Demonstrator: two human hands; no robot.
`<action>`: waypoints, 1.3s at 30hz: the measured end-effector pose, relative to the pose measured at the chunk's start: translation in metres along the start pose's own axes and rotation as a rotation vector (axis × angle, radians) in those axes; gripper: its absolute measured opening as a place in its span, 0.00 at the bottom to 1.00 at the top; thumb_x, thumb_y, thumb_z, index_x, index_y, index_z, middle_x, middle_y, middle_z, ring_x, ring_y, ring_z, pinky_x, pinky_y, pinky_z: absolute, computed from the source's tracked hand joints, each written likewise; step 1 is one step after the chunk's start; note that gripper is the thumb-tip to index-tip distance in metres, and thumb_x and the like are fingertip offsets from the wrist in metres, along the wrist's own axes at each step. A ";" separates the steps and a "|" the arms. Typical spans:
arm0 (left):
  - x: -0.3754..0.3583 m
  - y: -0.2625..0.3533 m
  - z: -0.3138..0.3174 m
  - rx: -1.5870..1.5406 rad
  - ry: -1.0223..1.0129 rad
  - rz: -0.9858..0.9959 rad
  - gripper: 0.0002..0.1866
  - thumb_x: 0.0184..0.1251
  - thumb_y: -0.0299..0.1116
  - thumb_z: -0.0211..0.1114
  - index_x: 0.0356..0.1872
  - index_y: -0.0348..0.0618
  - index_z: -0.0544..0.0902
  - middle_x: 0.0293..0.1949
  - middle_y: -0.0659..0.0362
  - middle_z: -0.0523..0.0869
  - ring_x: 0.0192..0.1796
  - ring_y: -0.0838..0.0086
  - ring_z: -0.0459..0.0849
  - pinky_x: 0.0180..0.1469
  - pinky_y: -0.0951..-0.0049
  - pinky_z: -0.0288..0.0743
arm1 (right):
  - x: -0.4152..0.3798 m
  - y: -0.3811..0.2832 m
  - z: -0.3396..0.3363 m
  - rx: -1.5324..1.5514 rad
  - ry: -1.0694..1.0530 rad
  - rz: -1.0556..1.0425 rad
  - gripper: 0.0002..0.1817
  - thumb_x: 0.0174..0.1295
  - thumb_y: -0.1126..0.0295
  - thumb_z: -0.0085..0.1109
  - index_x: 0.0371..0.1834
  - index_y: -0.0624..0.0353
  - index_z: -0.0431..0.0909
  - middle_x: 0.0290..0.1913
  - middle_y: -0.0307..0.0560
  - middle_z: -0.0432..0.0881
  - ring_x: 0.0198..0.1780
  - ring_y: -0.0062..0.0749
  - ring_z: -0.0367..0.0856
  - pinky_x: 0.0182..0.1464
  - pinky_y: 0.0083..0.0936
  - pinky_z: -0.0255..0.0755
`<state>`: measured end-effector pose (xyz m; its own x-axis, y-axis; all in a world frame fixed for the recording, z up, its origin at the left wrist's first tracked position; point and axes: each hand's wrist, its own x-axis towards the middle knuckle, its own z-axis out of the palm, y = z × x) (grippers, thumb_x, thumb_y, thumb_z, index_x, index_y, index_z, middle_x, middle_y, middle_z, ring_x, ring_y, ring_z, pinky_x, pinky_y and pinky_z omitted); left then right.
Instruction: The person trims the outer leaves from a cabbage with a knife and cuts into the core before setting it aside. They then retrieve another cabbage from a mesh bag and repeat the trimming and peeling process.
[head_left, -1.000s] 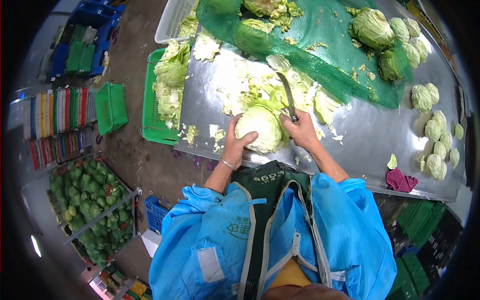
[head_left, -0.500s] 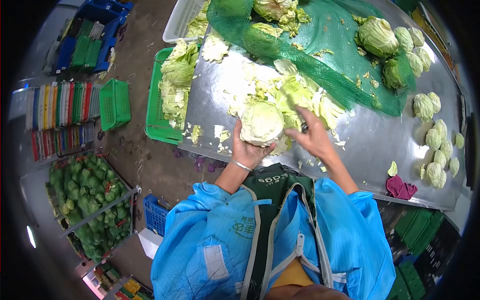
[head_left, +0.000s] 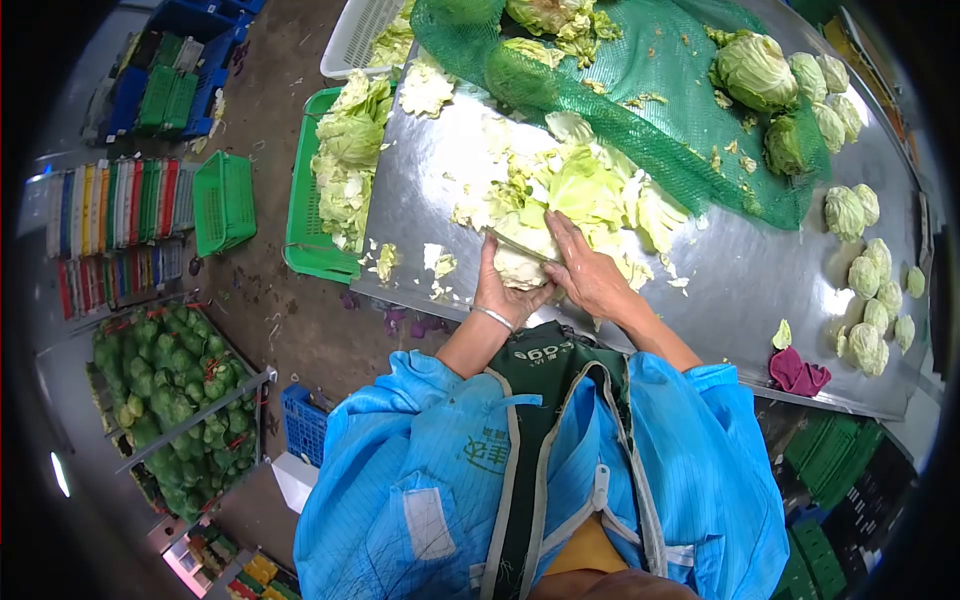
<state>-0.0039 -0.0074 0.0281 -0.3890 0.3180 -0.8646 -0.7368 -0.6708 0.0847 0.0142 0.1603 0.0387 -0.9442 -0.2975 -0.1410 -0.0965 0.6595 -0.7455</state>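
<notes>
A pale, trimmed cabbage [head_left: 521,270] rests in my left hand [head_left: 505,293], whose fingers cup it from the left and below. My right hand [head_left: 592,274] is closed on a knife [head_left: 518,245], its thin blade lying across the top of the cabbage. Most of the handle is hidden by my fingers. Just beyond both hands, loose cabbage leaves [head_left: 585,190] are heaped on the metal table [head_left: 740,300].
Green netting [head_left: 640,130] with a large cabbage [head_left: 757,72] covers the table's far side. Small trimmed cabbages [head_left: 866,348] lie at right near a maroon cloth [head_left: 799,372]. A green crate [head_left: 300,215] of leaves stands left. Bulk cabbages [head_left: 180,390] fill a bin.
My right hand has moved left and in towards the cabbage, bringing the knife blade across it. The cabbage has tipped and sits lower, partly covered by the blade and hand.
</notes>
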 end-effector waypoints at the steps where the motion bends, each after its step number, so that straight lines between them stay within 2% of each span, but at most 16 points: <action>1: 0.002 0.001 -0.001 0.009 0.005 -0.012 0.38 0.58 0.72 0.54 0.61 0.57 0.73 0.57 0.58 0.78 0.56 0.62 0.77 0.53 0.59 0.76 | 0.001 0.002 0.000 0.002 -0.014 0.006 0.35 0.69 0.55 0.50 0.75 0.52 0.49 0.71 0.65 0.57 0.53 0.67 0.77 0.53 0.45 0.75; 6: 0.019 0.004 -0.005 0.024 0.016 -0.035 0.36 0.56 0.72 0.55 0.56 0.57 0.76 0.50 0.60 0.82 0.49 0.65 0.80 0.42 0.61 0.80 | 0.013 0.022 0.009 0.015 0.064 -0.058 0.30 0.69 0.56 0.50 0.72 0.49 0.57 0.63 0.65 0.69 0.49 0.62 0.79 0.48 0.44 0.77; 9: 0.020 -0.001 -0.005 0.090 0.019 -0.013 0.38 0.54 0.73 0.57 0.59 0.58 0.74 0.55 0.60 0.80 0.55 0.63 0.79 0.44 0.60 0.79 | 0.026 0.040 0.011 0.093 0.158 0.004 0.25 0.70 0.58 0.49 0.68 0.53 0.63 0.54 0.64 0.77 0.46 0.58 0.80 0.44 0.45 0.76; 12: 0.019 -0.004 -0.008 0.151 -0.002 -0.007 0.41 0.52 0.74 0.57 0.61 0.58 0.73 0.57 0.59 0.80 0.57 0.62 0.78 0.45 0.60 0.78 | 0.043 0.067 0.013 0.173 0.005 0.299 0.22 0.72 0.59 0.45 0.65 0.55 0.65 0.46 0.63 0.81 0.43 0.51 0.82 0.42 0.41 0.76; 15: 0.017 0.000 -0.017 0.153 -0.012 -0.016 0.41 0.53 0.74 0.56 0.62 0.58 0.73 0.56 0.60 0.81 0.55 0.63 0.80 0.43 0.61 0.79 | 0.046 0.063 0.000 0.371 0.211 0.517 0.26 0.73 0.54 0.44 0.67 0.57 0.63 0.47 0.65 0.81 0.48 0.51 0.82 0.47 0.39 0.75; 17: 0.008 0.006 -0.024 0.179 -0.039 -0.017 0.40 0.54 0.73 0.55 0.61 0.57 0.73 0.54 0.60 0.82 0.53 0.66 0.81 0.41 0.62 0.79 | 0.040 0.068 -0.007 0.403 0.206 0.480 0.30 0.71 0.50 0.45 0.70 0.57 0.60 0.51 0.68 0.80 0.54 0.52 0.80 0.54 0.40 0.73; 19: 0.001 0.009 -0.031 0.266 -0.097 0.032 0.41 0.55 0.73 0.55 0.63 0.55 0.72 0.55 0.59 0.82 0.53 0.67 0.82 0.41 0.63 0.80 | 0.028 0.035 -0.032 0.413 0.086 0.407 0.41 0.66 0.44 0.51 0.73 0.60 0.54 0.61 0.71 0.73 0.64 0.59 0.72 0.66 0.41 0.65; 21: -0.004 0.008 -0.032 0.324 -0.118 0.084 0.39 0.58 0.69 0.55 0.63 0.53 0.71 0.55 0.57 0.82 0.53 0.66 0.83 0.41 0.63 0.81 | 0.014 0.011 -0.030 0.403 0.046 0.282 0.46 0.61 0.43 0.57 0.74 0.63 0.52 0.65 0.72 0.68 0.66 0.59 0.69 0.67 0.40 0.63; 22: -0.003 0.006 -0.032 0.331 -0.126 0.111 0.39 0.59 0.69 0.55 0.64 0.52 0.71 0.55 0.56 0.81 0.53 0.64 0.83 0.41 0.61 0.82 | 0.012 0.005 -0.025 0.335 0.067 0.167 0.46 0.58 0.47 0.63 0.72 0.65 0.55 0.65 0.70 0.68 0.65 0.57 0.71 0.65 0.40 0.66; 24: -0.001 0.005 -0.030 0.351 -0.146 0.172 0.40 0.59 0.68 0.56 0.65 0.49 0.69 0.57 0.54 0.81 0.53 0.60 0.83 0.41 0.57 0.84 | 0.017 0.002 -0.015 0.400 0.168 0.080 0.40 0.57 0.54 0.66 0.68 0.66 0.62 0.60 0.67 0.75 0.62 0.53 0.75 0.62 0.40 0.68; 27: 0.001 0.003 -0.032 0.392 -0.164 0.272 0.39 0.62 0.65 0.54 0.65 0.46 0.68 0.57 0.52 0.80 0.54 0.58 0.83 0.42 0.54 0.84 | 0.023 0.014 -0.005 0.811 0.196 0.386 0.33 0.57 0.59 0.66 0.62 0.66 0.69 0.49 0.60 0.81 0.49 0.43 0.82 0.52 0.36 0.73; 30: -0.012 0.004 -0.029 0.310 -0.310 0.303 0.40 0.62 0.65 0.54 0.66 0.45 0.66 0.58 0.50 0.79 0.54 0.58 0.83 0.43 0.53 0.84 | 0.021 0.050 -0.003 0.671 0.293 0.355 0.30 0.58 0.60 0.66 0.61 0.62 0.72 0.40 0.52 0.82 0.35 0.34 0.79 0.41 0.33 0.73; 33: -0.017 0.008 -0.022 0.301 -0.350 0.389 0.40 0.61 0.61 0.58 0.68 0.44 0.64 0.62 0.49 0.75 0.61 0.57 0.78 0.56 0.54 0.79 | 0.009 0.100 0.014 0.343 0.430 0.265 0.32 0.56 0.55 0.67 0.63 0.57 0.72 0.42 0.49 0.83 0.29 0.29 0.73 0.36 0.31 0.70; 36: -0.015 0.011 -0.024 0.301 -0.373 0.448 0.42 0.59 0.51 0.65 0.70 0.46 0.59 0.64 0.50 0.72 0.65 0.58 0.73 0.64 0.55 0.73 | 0.002 0.022 -0.039 0.368 0.233 0.321 0.39 0.53 0.46 0.67 0.65 0.56 0.70 0.51 0.54 0.82 0.35 0.34 0.78 0.43 0.29 0.72; 37: -0.017 0.012 -0.018 0.330 -0.390 0.501 0.43 0.58 0.48 0.67 0.70 0.46 0.56 0.65 0.50 0.70 0.65 0.58 0.73 0.65 0.55 0.72 | -0.001 -0.003 -0.053 0.508 0.139 0.362 0.45 0.50 0.38 0.65 0.65 0.59 0.69 0.58 0.58 0.79 0.42 0.37 0.80 0.48 0.27 0.72; 39: -0.020 0.016 -0.011 0.346 -0.438 0.545 0.45 0.55 0.42 0.70 0.70 0.48 0.52 0.64 0.50 0.69 0.64 0.58 0.73 0.65 0.56 0.72 | -0.003 -0.009 -0.041 0.518 0.147 0.255 0.45 0.49 0.43 0.70 0.65 0.61 0.69 0.58 0.56 0.78 0.48 0.37 0.80 0.52 0.31 0.72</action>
<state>-0.0017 -0.0313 0.0409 -0.8753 0.2876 -0.3886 -0.4819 -0.5843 0.6530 0.0047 0.1833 0.0723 -0.9548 -0.0510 -0.2928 0.2698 0.2638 -0.9261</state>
